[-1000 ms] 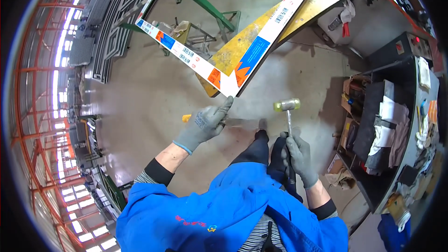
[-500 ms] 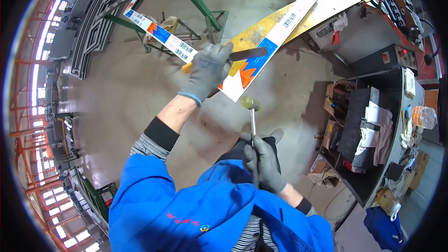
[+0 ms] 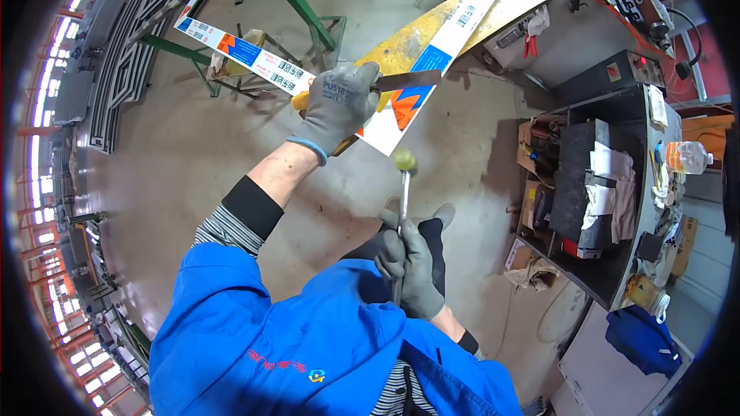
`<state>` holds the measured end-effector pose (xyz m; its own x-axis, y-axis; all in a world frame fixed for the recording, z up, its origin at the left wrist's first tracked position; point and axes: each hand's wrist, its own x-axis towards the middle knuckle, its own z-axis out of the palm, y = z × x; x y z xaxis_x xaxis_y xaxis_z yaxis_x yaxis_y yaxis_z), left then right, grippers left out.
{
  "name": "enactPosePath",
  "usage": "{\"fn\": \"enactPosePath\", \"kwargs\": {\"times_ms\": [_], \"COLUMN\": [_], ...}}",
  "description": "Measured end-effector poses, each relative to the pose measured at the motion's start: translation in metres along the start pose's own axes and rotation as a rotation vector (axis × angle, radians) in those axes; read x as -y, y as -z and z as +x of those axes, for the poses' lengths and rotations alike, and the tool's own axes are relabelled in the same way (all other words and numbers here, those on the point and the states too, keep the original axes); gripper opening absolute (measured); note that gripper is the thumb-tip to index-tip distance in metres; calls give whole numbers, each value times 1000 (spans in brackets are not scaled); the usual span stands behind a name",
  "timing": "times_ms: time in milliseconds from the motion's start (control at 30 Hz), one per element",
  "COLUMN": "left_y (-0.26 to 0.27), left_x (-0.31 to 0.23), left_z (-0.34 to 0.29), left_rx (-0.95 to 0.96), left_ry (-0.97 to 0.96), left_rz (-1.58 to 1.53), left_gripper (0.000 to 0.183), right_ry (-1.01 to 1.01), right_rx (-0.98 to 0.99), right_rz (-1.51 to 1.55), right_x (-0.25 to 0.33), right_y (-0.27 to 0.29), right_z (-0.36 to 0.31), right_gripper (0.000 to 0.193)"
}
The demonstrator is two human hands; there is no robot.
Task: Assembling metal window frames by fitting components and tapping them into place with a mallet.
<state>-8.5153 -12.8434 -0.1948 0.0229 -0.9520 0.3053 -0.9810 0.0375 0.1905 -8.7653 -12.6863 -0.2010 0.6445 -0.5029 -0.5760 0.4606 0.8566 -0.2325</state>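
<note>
My left hand (image 3: 341,104), in a grey glove with a blue cuff, is closed around a flat file (image 3: 412,81) with a yellow handle. The file's dark blade lies across the corner region of a white frame (image 3: 384,137) printed in blue and orange; whether it touches is unclear. My right hand (image 3: 416,270), also gloved, grips the metal shaft of a mallet (image 3: 405,160) with a translucent yellow-green head. That head is held up just below the frame's corner point, apart from it.
A yellow-topped bench (image 3: 412,37) and green metal stands (image 3: 297,4) are under the frame. To my right is a black shelf cabinet (image 3: 644,104) with cloths and a plastic bottle (image 3: 688,157). Grey metal frames (image 3: 139,50) are stacked at the far left.
The whole view has shifted, so most things appear farther left and up. The mallet's head has turned slightly and looks rounder. Both hands keep their grips.
</note>
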Motion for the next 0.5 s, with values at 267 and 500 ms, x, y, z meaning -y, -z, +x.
{"fn": "enactPosePath", "kwargs": {"times_ms": [267,500], "left_y": [-1,-4], "left_x": [1,3], "left_z": [1,-3], "left_rx": [-21,-15], "left_ry": [-6,28], "left_rz": [-42,-55], "left_gripper": [19,15], "right_ry": [163,458], "right_rx": [-145,-159], "right_rz": [-242,-1016], "right_x": [2,45], "right_y": [16,15], "right_z": [-7,-23], "right_gripper": [47,37]}}
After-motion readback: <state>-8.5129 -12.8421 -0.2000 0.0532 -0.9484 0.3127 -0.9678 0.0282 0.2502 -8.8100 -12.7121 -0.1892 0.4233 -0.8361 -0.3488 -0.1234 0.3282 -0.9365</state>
